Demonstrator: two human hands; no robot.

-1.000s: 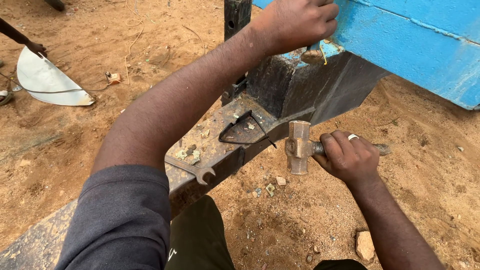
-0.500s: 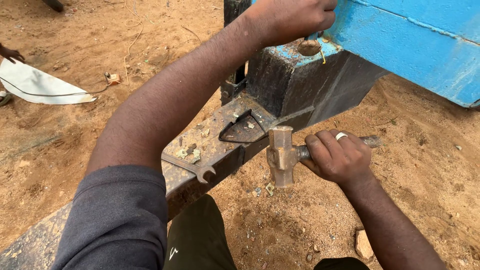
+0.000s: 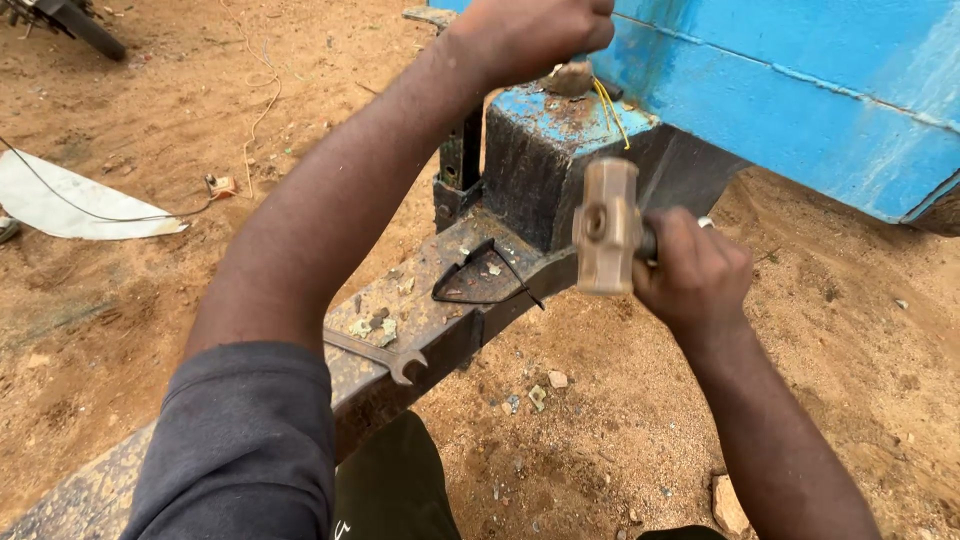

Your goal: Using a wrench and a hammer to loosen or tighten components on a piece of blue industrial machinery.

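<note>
1. Hammer (image 3: 606, 226) with a pale blocky head is up in the air, near the dark metal block (image 3: 535, 170), in the middle of the scene.
2. Right hand (image 3: 692, 275) is closed tight around the hammer's handle.
3. Left hand (image 3: 530, 32) is far up, closed around a small rusty pin (image 3: 570, 78) on top of the block.
4. Blue metal body (image 3: 790, 90) sits on the far right.
5. Wrench (image 3: 378, 355) lies on the rusty beam (image 3: 420, 300), near the left arm.
6. Sandy ground (image 3: 600, 450) is all around.

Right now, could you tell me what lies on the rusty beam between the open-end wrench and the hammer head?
In the head view, between the wrench and the hammer head, a dark triangular metal piece lies on the beam, with a few paint flakes.
</note>
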